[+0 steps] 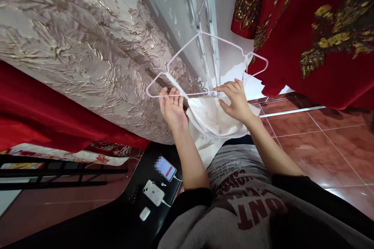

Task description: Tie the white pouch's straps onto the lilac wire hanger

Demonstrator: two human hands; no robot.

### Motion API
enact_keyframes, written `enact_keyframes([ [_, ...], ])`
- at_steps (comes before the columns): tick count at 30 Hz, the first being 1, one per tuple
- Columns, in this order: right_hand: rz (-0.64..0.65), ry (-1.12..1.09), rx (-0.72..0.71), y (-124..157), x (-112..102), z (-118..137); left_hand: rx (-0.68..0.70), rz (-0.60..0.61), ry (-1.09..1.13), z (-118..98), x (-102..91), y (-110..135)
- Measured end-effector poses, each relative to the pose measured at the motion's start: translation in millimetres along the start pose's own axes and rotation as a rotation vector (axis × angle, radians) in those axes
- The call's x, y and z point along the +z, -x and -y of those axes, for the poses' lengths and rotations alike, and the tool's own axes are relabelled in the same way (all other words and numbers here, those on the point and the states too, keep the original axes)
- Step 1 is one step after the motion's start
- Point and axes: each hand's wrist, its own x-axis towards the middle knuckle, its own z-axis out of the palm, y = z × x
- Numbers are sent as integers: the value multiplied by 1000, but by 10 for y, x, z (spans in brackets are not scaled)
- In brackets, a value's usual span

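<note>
A pale pink clothes hanger [220,38] with a metal hook hangs in front of me, its hook up by the white rack posts. White strappy clothing [216,114] hangs from it, one strap over each side, its body bunched below the lower bar. My left hand [175,113], palm up, has its fingers curled round the lower bar near the left corner. Over the bar's middle, my right hand [238,101] has thumb and forefinger closed about the bar, above the white cloth. Whether it also pinches some cloth is hidden.
Cream brocade cloth [111,54] hangs at the left, with red cloth [43,113] below. A red embroidered garment [292,46] hangs at the right. On a black seat [137,194] lie a lit phone [167,169], a white phone [154,193] and a small white case [145,214].
</note>
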Motion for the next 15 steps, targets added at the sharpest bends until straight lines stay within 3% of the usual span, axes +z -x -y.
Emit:
enact_keyframes([
  [3, -115, 24, 61, 15, 141, -25, -96, 185, -164, -30, -28, 87],
  [6, -123, -1, 54, -8, 119, -45, -133, 371, -408, -259, -84, 225],
  [9, -117, -31, 53, -5, 16, -68, -96, 388, -587, -629, -146, 329],
  [12, -114, -58, 68, 4, -101, -41, -96, 382, -521, -945, -179, 332],
  [15, -90, -80, 64, 10, -177, 16, -98, 346, -453, -1099, -193, 248],
])
